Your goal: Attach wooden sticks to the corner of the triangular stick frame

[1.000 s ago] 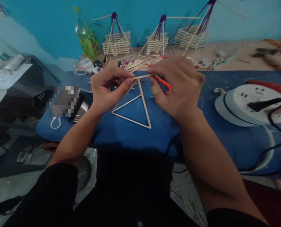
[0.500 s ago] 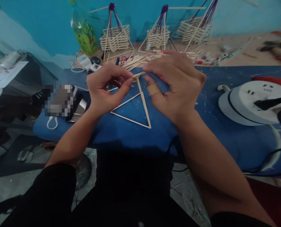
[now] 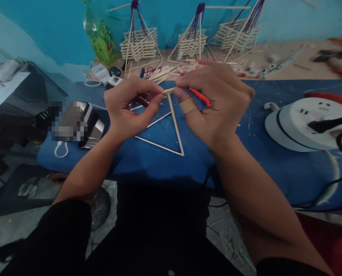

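Between my two hands a short wooden stick lies sideways, pinched at its left end by my left hand and at its right end by my right hand. Below it, thin sticks form a triangle on the blue table covering, and one of its sides runs up to the held stick. The thumb of my right hand wears a tan band. An orange-red strip shows under the palm of my right hand.
Three stick structures with purple tops stand by the wall, near a green bottle. Loose sticks lie ahead. A white round power socket unit is at right, and a phone-like device at left.
My right thumb has closed onto the stick. More of the orange-red strip shows under my right hand. The view has shifted slightly.
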{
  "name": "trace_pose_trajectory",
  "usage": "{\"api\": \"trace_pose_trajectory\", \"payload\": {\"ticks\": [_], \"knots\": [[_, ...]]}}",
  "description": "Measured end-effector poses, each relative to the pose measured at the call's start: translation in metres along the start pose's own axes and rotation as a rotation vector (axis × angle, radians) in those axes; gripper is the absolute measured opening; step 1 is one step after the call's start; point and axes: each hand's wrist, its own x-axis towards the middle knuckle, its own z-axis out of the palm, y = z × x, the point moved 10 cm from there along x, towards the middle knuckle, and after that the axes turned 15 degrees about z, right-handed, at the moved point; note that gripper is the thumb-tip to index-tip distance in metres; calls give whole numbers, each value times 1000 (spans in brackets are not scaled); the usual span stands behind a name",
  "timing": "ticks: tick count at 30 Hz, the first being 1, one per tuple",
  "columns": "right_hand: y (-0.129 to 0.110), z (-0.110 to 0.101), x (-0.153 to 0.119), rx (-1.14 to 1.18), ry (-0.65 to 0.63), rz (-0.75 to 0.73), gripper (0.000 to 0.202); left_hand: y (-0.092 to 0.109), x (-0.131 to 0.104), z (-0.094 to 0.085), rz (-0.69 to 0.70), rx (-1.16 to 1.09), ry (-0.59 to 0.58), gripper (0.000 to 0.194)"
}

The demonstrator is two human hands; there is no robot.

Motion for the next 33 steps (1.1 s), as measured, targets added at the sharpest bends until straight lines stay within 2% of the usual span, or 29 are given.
{"api": "trace_pose_trajectory", "payload": {"ticks": [3,6,9,15,22,25,29,33], "knots": [[-5,-2,-1,19,4,-21,5,-5,-5,0,-22,-8,-10,4],[8,8,-1,-102,-93,127,9,-21,-15,4,-119,-9,-74,9],[16,11,-3,-95,-137,197,12,-31,-22,6,-186,31,-128,15],[9,4,-2,41,-98,164,9,-6,-6,1,6,-8,-2,11],[10,11,-1,-81,-147,225,15,3,3,1,90,19,17,7],[12,9,0,-16,-108,223,12,-2,-1,-1,70,32,10,9],[10,6,0,109,-44,140,8,-20,-11,5,-81,48,-73,17],[9,5,-1,112,-37,118,5,-9,-5,2,2,23,-19,15]]}}
